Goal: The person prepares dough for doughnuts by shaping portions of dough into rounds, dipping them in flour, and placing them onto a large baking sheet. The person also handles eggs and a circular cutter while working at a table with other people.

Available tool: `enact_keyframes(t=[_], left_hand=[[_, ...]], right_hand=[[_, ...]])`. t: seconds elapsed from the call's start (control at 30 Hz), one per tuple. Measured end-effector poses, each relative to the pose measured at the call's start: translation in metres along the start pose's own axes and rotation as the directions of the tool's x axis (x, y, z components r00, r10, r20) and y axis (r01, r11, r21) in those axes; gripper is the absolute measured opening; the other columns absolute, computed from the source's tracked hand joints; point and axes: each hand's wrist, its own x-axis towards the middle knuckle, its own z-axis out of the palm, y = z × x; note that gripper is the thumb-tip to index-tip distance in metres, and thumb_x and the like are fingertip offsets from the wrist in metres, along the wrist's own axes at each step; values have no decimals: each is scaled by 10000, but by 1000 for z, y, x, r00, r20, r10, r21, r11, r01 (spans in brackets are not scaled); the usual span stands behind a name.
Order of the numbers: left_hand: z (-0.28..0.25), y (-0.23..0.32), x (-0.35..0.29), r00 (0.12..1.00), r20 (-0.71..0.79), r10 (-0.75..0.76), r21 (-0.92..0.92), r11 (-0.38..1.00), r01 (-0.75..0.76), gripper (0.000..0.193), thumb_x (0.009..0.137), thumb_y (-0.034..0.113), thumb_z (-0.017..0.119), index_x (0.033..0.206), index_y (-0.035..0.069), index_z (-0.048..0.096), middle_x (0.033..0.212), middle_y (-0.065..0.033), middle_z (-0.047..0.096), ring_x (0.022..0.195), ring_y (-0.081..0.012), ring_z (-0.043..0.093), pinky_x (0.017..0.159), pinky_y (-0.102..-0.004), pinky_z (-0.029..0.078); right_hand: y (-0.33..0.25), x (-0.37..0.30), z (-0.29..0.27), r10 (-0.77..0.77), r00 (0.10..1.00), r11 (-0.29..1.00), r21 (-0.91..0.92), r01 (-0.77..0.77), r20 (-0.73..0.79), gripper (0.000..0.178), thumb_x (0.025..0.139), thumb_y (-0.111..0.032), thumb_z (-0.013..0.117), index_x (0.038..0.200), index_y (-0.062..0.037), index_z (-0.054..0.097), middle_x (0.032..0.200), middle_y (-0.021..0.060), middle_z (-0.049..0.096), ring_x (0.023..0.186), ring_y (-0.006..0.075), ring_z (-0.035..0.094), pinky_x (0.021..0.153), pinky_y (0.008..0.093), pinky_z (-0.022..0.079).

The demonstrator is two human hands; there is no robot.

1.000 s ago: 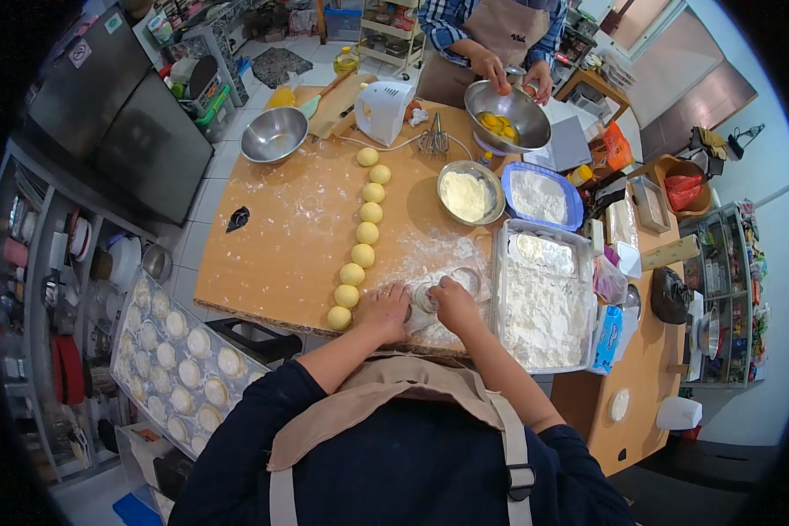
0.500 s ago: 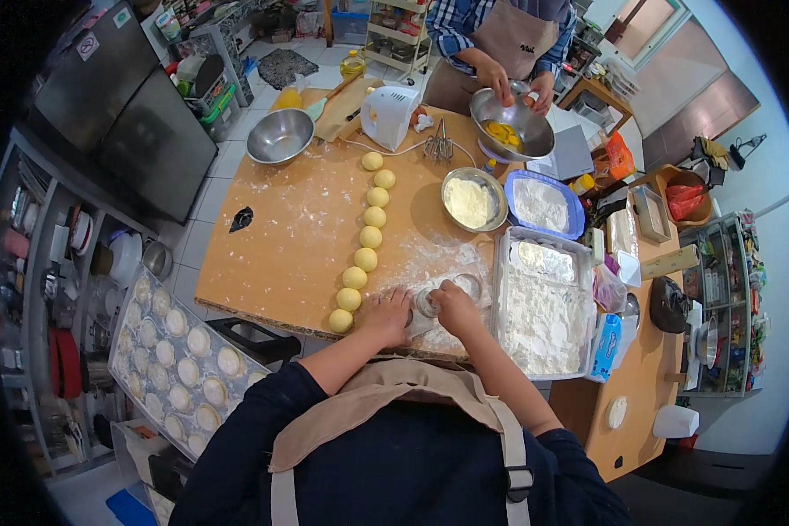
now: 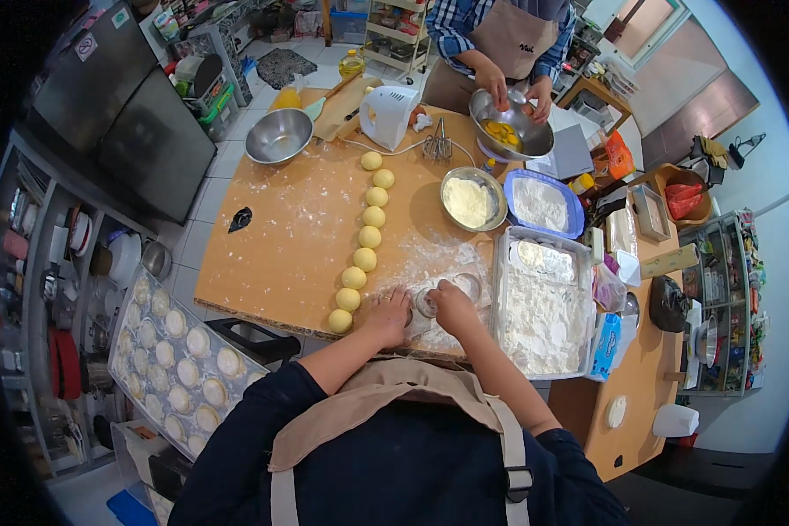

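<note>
At the table's near edge, my right hand (image 3: 453, 307) is closed, fingers curled down against a small round greyish-white piece (image 3: 426, 302) on the floured surface. Whether that piece is dough or a cutter is hard to tell. My left hand (image 3: 389, 317) lies just left of it, fingers stretched forward on the table. A thin ring (image 3: 471, 285) rests in the flour beyond my right hand. Left of my hands, a line of smooth yellow dough balls (image 3: 365, 259) runs away from me.
Right of my hands stands a flour-filled tray (image 3: 498, 298), with a blue tub (image 3: 579, 210) of flour behind. A bowl (image 3: 448, 203) of pale powder, a hand mixer (image 3: 387, 116) and an empty bowl (image 3: 279, 137) stand farther back. A co-worker holds eggshell over a bowl (image 3: 539, 145). Dough rounds fill a tray (image 3: 162, 399) lower left.
My hands have barely moved; the right has shifted very slightly. The co-worker's hands have moved a little over the bowl.
</note>
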Motion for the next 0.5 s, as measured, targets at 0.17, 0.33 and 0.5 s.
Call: enact_keyframes(t=[0.17,0.33,0.5], left_hand=[[-9,2,-2,999,38,-21,1,1000,21,1015,658,448,789,1448,58,286,1508,-121,267,1383,-285,290,1103,-452,276],[-8,2,-4,999,32,0,16,1000,-1,1021,673,448,782,1463,72,256,1528,-113,238,1391,-274,282,1101,-461,277],[-8,2,-3,999,42,-14,-4,1000,14,1031,669,437,788,1465,68,245,1526,-107,237,1382,-289,296,1101,-477,276]], right_hand=[[-2,2,-1,-9,1000,1000,-12,9,10,124,808,-56,558,882,-81,655,931,167,561,917,345,595,760,448,482],[0,5,5,-28,999,999,-28,28,16,121,818,-73,560,882,-89,661,931,161,562,904,344,598,747,452,486],[3,5,12,-40,999,997,-61,39,-7,211,720,31,553,887,-40,660,918,177,568,919,354,592,772,439,490]])
